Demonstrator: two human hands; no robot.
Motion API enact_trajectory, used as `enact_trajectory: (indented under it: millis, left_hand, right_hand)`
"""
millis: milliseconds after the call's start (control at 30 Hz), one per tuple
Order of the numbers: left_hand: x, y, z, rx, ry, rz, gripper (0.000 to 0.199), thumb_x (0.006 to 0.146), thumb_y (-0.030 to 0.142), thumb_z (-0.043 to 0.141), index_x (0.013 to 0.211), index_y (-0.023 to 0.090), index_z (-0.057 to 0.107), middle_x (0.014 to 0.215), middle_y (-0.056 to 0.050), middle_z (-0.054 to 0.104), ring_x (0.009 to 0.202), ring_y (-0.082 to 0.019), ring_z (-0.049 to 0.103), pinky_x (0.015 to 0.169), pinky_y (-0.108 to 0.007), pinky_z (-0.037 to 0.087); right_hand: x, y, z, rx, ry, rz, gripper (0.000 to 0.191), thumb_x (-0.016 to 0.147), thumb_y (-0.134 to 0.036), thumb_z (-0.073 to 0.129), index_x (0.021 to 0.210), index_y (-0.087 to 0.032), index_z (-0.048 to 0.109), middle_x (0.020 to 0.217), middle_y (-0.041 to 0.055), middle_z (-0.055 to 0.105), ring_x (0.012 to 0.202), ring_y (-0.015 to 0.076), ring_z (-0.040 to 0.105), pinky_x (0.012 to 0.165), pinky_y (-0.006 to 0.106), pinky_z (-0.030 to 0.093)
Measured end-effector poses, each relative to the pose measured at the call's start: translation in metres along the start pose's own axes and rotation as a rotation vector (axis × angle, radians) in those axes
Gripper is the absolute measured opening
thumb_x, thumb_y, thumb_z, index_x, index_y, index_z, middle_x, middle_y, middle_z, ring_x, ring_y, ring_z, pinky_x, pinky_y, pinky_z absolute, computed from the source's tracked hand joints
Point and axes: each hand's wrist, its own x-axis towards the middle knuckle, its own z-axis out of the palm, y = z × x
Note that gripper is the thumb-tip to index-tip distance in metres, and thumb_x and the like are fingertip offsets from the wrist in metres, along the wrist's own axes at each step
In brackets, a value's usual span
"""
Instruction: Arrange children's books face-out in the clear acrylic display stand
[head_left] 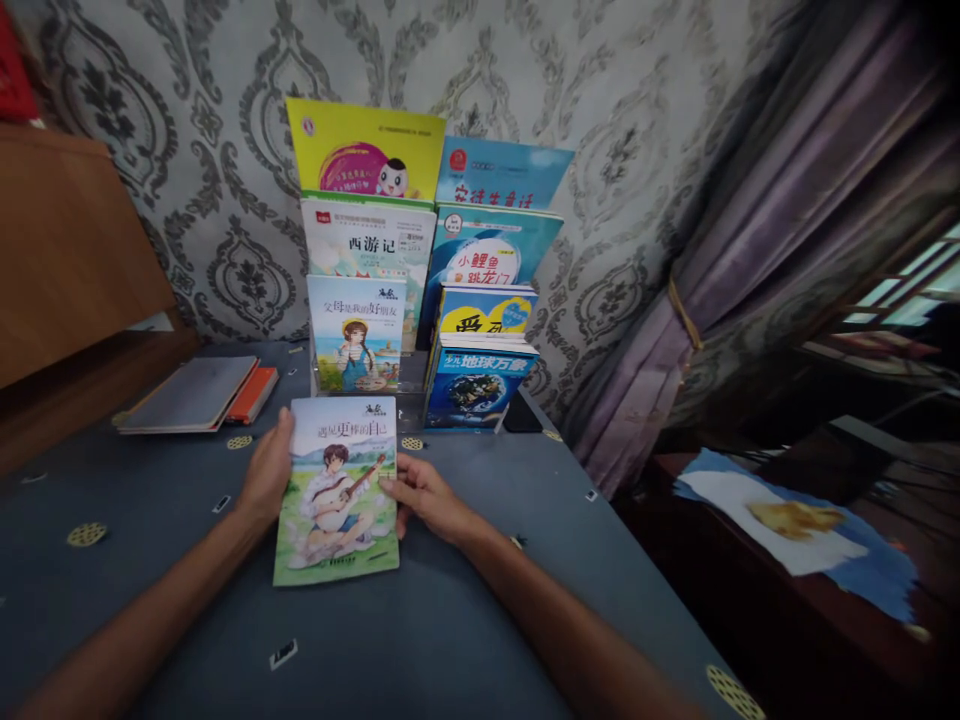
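Between my two hands is a paperback book (341, 500), its cover showing a child playing a guitar on grass. My left hand (266, 465) grips its upper left edge, with most of the fingers hidden behind it. On the right edge, my right hand (427, 495) has the thumb on the cover and fingers around the back. Just behind stands a tiered rack of books: a book with a braided girl (358, 335) in front on the left, and a blue book with a globe (480, 385) in front on the right.
Taller books, such as a yellow one (367, 145) and a light blue one (506, 170), stand at the rack's back against the patterned wall. A grey notebook (191, 390) and an orange book (253, 390) lie left on the table (450, 640). A curtain (637, 350) hangs at the right.
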Motion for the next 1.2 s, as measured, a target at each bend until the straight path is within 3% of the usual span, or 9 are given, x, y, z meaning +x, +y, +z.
enact_trajectory:
  millis: [100, 167, 333, 567, 667, 800, 933, 1100, 1200]
  left_hand:
    - [0.007, 0.008, 0.004, -0.005, 0.052, 0.121, 0.058, 0.078, 0.072, 0.07, 0.096, 0.016, 0.074, 0.074, -0.005, 0.077, 0.072, -0.024, 0.075, 0.062, -0.028, 0.059]
    - [0.01, 0.016, 0.008, -0.016, 0.006, 0.208, 0.062, 0.075, 0.076, 0.069, 0.095, 0.017, 0.074, 0.08, -0.006, 0.078, 0.086, -0.027, 0.075, 0.071, -0.03, 0.061]
    - [0.019, 0.034, 0.016, 0.008, -0.062, 0.416, 0.063, 0.085, 0.077, 0.057, 0.096, 0.017, 0.074, 0.092, -0.009, 0.077, 0.104, -0.028, 0.071, 0.088, -0.034, 0.059]
    - [0.02, 0.057, 0.021, 0.095, 0.246, 0.54, 0.055, 0.098, 0.064, 0.045, 0.089, 0.016, 0.069, 0.101, -0.01, 0.074, 0.111, -0.027, 0.065, 0.101, -0.036, 0.052]
    - [0.012, 0.047, 0.022, 0.097, 0.169, 0.522, 0.054, 0.096, 0.065, 0.048, 0.089, 0.016, 0.069, 0.101, -0.01, 0.075, 0.115, -0.027, 0.064, 0.101, -0.036, 0.052]
    - [0.009, 0.017, 0.017, -0.018, -0.105, 0.354, 0.058, 0.077, 0.073, 0.069, 0.091, 0.017, 0.07, 0.097, -0.01, 0.078, 0.112, -0.031, 0.068, 0.094, -0.036, 0.058]
    - [0.009, 0.009, 0.004, -0.051, -0.287, 0.222, 0.063, 0.057, 0.058, 0.089, 0.1, 0.015, 0.071, 0.095, -0.009, 0.079, 0.099, -0.031, 0.073, 0.084, -0.037, 0.061]
    - [-0.022, 0.033, -0.017, 0.225, -0.165, 0.514, 0.029, 0.075, 0.04, 0.08, 0.097, 0.022, 0.074, 0.097, -0.005, 0.078, 0.103, -0.028, 0.071, 0.092, -0.035, 0.058]
    - [-0.048, 0.026, -0.027, 0.58, -0.329, 0.777, 0.031, 0.091, 0.04, 0.062, 0.114, 0.023, 0.073, 0.113, -0.008, 0.078, 0.11, -0.029, 0.071, 0.102, -0.041, 0.055]
  right_hand:
    - [0.007, -0.012, 0.0, -0.106, 0.021, -0.062, 0.058, 0.084, -0.062, 0.073, 0.123, -0.02, 0.065, 0.098, 0.0057, 0.075, 0.069, 0.014, 0.068, 0.049, 0.019, 0.053]
    - [0.013, -0.02, -0.001, -0.165, 0.036, -0.104, 0.057, 0.086, -0.062, 0.07, 0.124, -0.02, 0.064, 0.1, 0.0065, 0.074, 0.071, 0.0145, 0.067, 0.049, 0.02, 0.054]
    - [0.032, -0.038, -0.002, -0.321, 0.097, -0.214, 0.05, 0.09, -0.059, 0.064, 0.122, -0.02, 0.065, 0.105, 0.0062, 0.071, 0.073, 0.0141, 0.064, 0.051, 0.021, 0.054]
    - [0.053, -0.063, 0.004, -0.525, 0.217, -0.356, 0.038, 0.098, -0.05, 0.054, 0.118, -0.021, 0.067, 0.098, 0.0054, 0.068, 0.075, 0.0155, 0.06, 0.053, 0.022, 0.052]
    - [0.055, -0.065, 0.004, -0.55, 0.254, -0.379, 0.039, 0.099, -0.051, 0.052, 0.116, -0.02, 0.067, 0.1, 0.0065, 0.069, 0.079, 0.0174, 0.061, 0.057, 0.025, 0.053]
    - [0.055, -0.06, -0.001, -0.535, 0.294, -0.403, 0.036, 0.097, -0.05, 0.054, 0.109, -0.019, 0.068, 0.095, 0.0059, 0.07, 0.079, 0.0174, 0.061, 0.06, 0.026, 0.053]
    - [0.055, -0.061, -0.004, -0.486, 0.255, -0.351, 0.037, 0.094, -0.05, 0.058, 0.11, -0.019, 0.068, 0.086, 0.0039, 0.068, 0.064, 0.0138, 0.057, 0.05, 0.025, 0.05]
    - [0.058, -0.07, 0.002, -0.238, 0.211, -0.373, 0.027, 0.087, -0.037, 0.068, 0.107, -0.02, 0.068, 0.103, 0.004, 0.072, 0.096, 0.0189, 0.067, 0.079, 0.034, 0.061]
    - [0.059, -0.066, 0.001, -0.072, 0.216, -0.314, 0.029, 0.084, -0.027, 0.068, 0.113, -0.023, 0.069, 0.108, 0.0016, 0.072, 0.103, 0.0177, 0.067, 0.088, 0.034, 0.059]
